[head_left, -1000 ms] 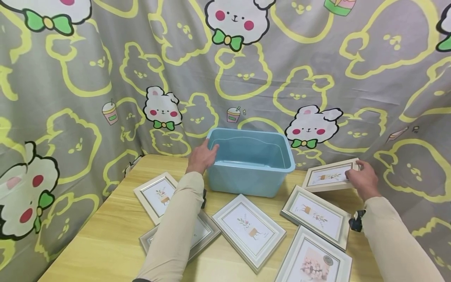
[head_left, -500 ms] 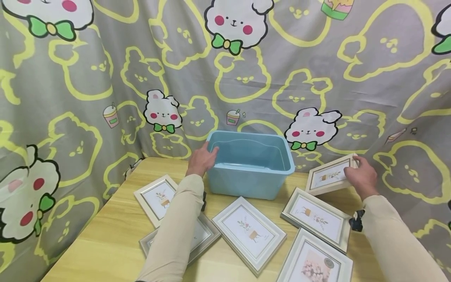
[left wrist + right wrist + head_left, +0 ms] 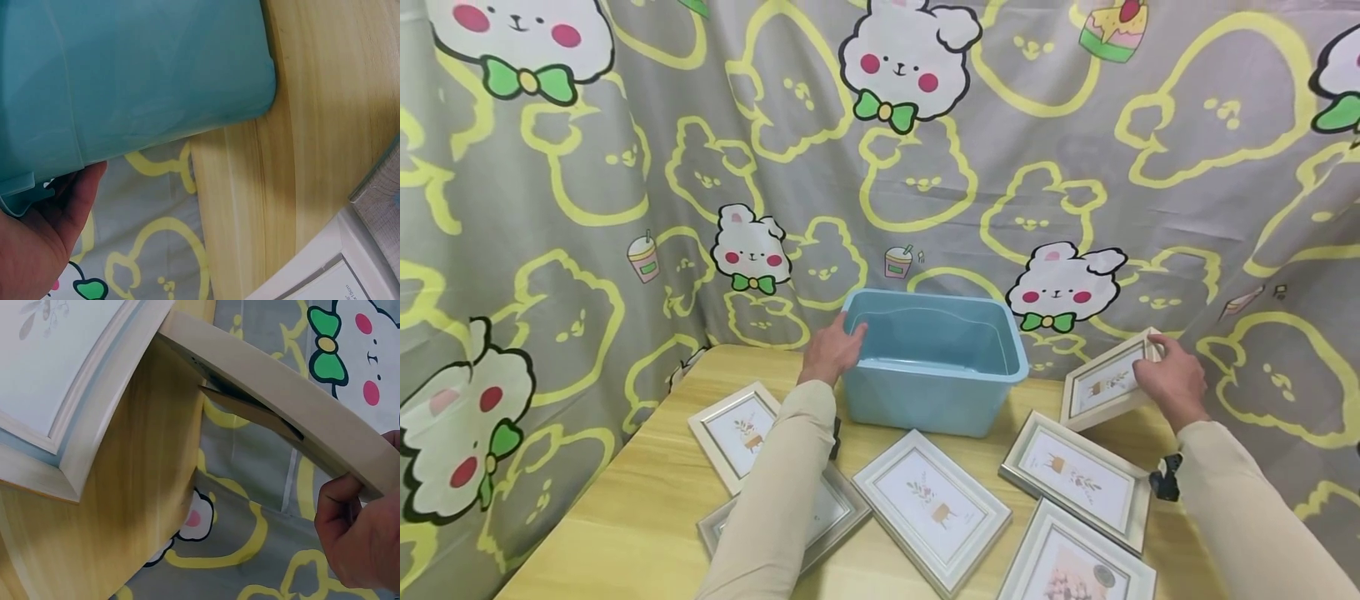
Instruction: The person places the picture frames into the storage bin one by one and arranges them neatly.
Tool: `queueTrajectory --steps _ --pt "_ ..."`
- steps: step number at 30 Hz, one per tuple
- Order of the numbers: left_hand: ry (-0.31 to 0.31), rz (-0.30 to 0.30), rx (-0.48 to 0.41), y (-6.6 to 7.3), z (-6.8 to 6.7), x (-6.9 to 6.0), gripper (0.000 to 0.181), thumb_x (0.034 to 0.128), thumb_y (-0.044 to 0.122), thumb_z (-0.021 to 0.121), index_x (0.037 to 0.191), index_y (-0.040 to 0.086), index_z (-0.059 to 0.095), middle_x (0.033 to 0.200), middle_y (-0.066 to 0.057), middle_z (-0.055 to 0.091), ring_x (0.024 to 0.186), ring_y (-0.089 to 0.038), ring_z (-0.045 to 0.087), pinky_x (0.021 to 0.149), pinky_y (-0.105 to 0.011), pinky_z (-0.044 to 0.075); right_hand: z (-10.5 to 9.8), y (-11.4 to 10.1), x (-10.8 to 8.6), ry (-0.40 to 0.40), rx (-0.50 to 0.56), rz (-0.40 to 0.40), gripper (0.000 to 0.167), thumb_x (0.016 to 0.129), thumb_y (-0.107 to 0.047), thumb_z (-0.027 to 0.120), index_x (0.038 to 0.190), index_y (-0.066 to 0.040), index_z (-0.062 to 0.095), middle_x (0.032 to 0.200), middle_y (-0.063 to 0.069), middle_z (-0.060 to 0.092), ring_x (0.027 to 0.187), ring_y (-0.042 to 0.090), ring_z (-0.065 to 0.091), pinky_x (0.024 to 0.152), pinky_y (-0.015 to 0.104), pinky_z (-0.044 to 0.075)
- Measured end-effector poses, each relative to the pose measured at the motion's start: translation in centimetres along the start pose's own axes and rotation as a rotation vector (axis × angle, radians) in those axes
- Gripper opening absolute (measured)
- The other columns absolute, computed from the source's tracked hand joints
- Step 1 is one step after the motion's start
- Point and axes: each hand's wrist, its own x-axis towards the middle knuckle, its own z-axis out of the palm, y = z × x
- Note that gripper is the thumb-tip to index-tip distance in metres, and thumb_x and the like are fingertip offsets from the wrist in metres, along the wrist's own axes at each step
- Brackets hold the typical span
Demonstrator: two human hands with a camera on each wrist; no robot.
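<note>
My right hand grips the right end of a cream picture frame, which is tilted with that end raised off the table. In the right wrist view the fingers curl under the edge of this picture frame, and its partly open back shows. At the left end of a light blue plastic bin, my left hand holds the rim. The left wrist view shows that hand's fingers curled under the rim of the bin. No picture frame shows inside the bin.
Several picture frames lie flat on the wooden table: a white one in front of the bin, a cream one and a pink-flower one at right, two more under my left forearm. A patterned curtain hangs behind.
My right hand has lifted its end of the cream picture frame, so it tilts more steeply, slightly further right. My left hand stays on the bin's rim. The head view has shifted slightly upward.
</note>
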Motion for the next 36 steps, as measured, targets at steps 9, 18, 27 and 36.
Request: queueTrajectory --steps 9,18,27,36 --pt "0.011 0.006 0.006 0.1 0.0 0.0 0.07 0.0967 0.06 0.033 0.154 0.021 0.025 0.152 -0.016 0.04 0.138 -0.039 0.04 0.112 -0.053 0.033 -0.7 0.0 -0.2 0.016 -0.002 -0.001 0.071 0.082 -0.02 0.048 0.151 -0.011 0.032 0.136 0.041 0.038 0.114 0.053 0.041 0.084 0.058 0.036" --pt "0.011 -0.009 0.026 0.1 0.2 0.1 0.07 0.0964 0.062 0.03 0.154 0.023 0.025 0.153 -0.015 0.04 0.138 -0.039 0.04 0.112 -0.052 0.033 -0.9 -0.6 -0.1 0.026 -0.002 -0.063 0.071 0.082 -0.019 0.048 0.151 -0.013 0.032 0.134 0.039 0.041 0.113 0.053 0.039 0.083 0.06 0.033" --pt "0.004 -0.012 0.026 0.2 0.0 0.0 0.068 0.0967 0.06 0.031 0.154 0.024 0.025 0.153 -0.015 0.039 0.139 -0.039 0.038 0.112 -0.052 0.033 -1.2 -2.1 -0.6 0.048 -0.017 -0.083 0.071 0.08 -0.018 0.05 0.15 -0.017 0.036 0.128 0.038 0.046 0.1 0.047 0.046 0.066 0.047 0.034" --pt "0.0 -0.003 0.025 0.1 0.0 0.1 0.067 0.0969 0.059 0.031 0.154 0.024 0.026 0.153 -0.015 0.04 0.139 -0.039 0.039 0.112 -0.052 0.034 -2.1 -4.4 -1.2 0.074 0.0 -0.139 0.069 0.08 -0.017 0.048 0.149 -0.018 0.039 0.126 0.037 0.049 0.1 0.046 0.048 0.067 0.047 0.036"
